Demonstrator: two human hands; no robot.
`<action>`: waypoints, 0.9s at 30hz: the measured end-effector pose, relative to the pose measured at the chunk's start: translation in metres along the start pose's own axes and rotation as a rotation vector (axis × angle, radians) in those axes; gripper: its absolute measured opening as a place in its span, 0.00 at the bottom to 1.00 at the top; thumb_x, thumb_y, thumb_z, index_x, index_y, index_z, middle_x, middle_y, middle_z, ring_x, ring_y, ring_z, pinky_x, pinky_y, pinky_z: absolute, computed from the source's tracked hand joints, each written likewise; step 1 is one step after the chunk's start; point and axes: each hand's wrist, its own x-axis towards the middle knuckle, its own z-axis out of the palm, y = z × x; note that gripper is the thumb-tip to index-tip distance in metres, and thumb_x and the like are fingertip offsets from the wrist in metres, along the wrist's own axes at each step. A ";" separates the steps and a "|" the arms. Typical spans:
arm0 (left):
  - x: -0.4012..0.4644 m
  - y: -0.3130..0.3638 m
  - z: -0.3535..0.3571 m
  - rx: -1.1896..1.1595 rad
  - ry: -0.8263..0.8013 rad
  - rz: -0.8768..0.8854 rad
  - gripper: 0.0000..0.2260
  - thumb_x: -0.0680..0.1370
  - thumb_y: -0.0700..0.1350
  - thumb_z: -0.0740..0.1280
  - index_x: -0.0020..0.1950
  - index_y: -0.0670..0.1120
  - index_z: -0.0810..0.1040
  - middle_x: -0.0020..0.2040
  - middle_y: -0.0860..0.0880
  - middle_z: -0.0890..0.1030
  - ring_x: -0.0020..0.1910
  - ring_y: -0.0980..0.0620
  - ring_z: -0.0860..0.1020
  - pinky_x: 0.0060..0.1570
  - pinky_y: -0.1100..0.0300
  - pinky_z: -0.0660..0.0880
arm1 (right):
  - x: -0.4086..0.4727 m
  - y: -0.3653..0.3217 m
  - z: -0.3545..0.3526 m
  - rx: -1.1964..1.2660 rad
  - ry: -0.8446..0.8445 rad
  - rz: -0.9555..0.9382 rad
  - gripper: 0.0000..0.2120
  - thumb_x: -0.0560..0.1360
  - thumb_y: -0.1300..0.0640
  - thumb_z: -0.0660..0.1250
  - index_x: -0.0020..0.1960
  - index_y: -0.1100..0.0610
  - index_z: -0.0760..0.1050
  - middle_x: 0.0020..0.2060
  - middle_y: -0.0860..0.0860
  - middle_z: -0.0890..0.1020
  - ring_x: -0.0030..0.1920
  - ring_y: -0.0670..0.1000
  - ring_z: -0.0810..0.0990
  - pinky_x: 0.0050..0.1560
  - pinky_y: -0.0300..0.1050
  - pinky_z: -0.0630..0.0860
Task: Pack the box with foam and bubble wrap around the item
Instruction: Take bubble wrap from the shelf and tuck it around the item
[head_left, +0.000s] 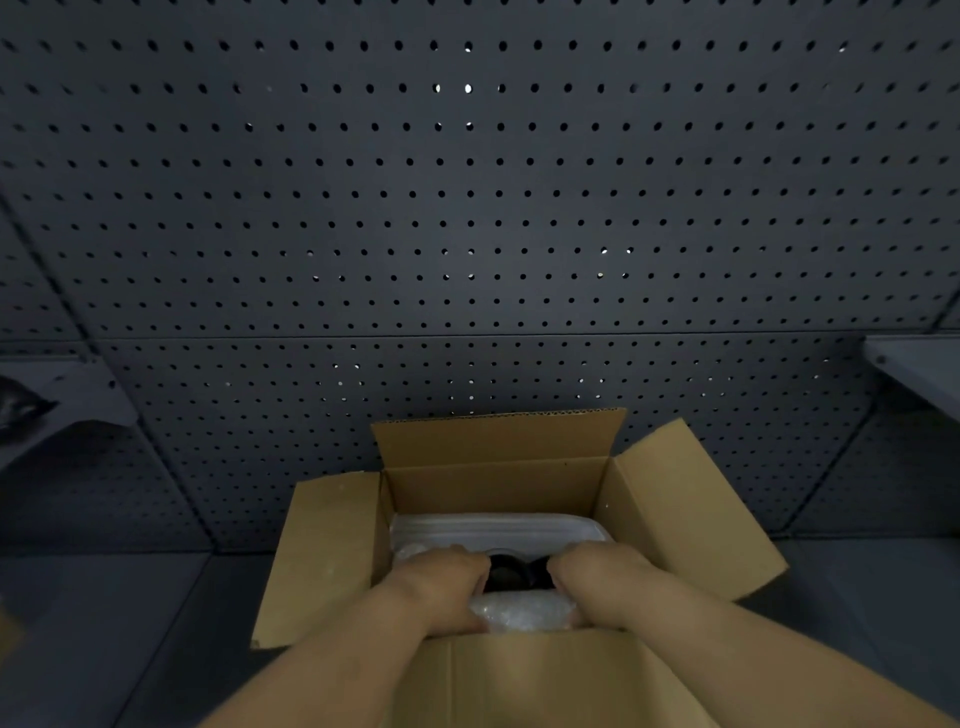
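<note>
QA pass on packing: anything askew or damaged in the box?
Nothing stands out. The cardboard box has its flaps open and intact; both hands, left hand and right hand, hold the black item between white foam and bubble wrap.

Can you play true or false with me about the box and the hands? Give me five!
1. The cardboard box has its flaps open. True.
2. Both hands are inside the box. True: the left hand and the right hand reach in on either side of the dark item.
3. The box is taped shut. False: it is open and you can see inside.
4. Something white lies in the box behind the dark item. True: it looks like white foam.
5. The wall behind the box is plain and smooth. False: it is a dark pegboard full of little holes.
</note>
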 end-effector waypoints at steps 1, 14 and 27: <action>0.001 -0.002 -0.001 -0.025 -0.003 0.004 0.13 0.76 0.53 0.67 0.54 0.47 0.72 0.56 0.45 0.76 0.52 0.49 0.74 0.45 0.58 0.68 | 0.001 0.002 -0.001 0.014 -0.008 0.016 0.17 0.80 0.57 0.60 0.66 0.60 0.71 0.62 0.58 0.77 0.60 0.56 0.76 0.52 0.46 0.70; 0.009 -0.009 -0.013 0.000 -0.160 0.032 0.21 0.72 0.49 0.74 0.59 0.44 0.69 0.50 0.49 0.72 0.47 0.50 0.71 0.42 0.58 0.67 | 0.008 0.006 -0.010 -0.123 -0.143 0.062 0.23 0.73 0.55 0.70 0.65 0.62 0.70 0.52 0.57 0.79 0.49 0.55 0.77 0.36 0.42 0.69; 0.015 -0.004 0.003 0.373 -0.095 0.069 0.14 0.80 0.44 0.60 0.62 0.39 0.74 0.61 0.39 0.76 0.57 0.40 0.76 0.55 0.49 0.73 | 0.020 -0.009 -0.002 -0.236 -0.060 0.005 0.13 0.79 0.59 0.60 0.62 0.62 0.75 0.58 0.58 0.79 0.59 0.58 0.77 0.56 0.50 0.74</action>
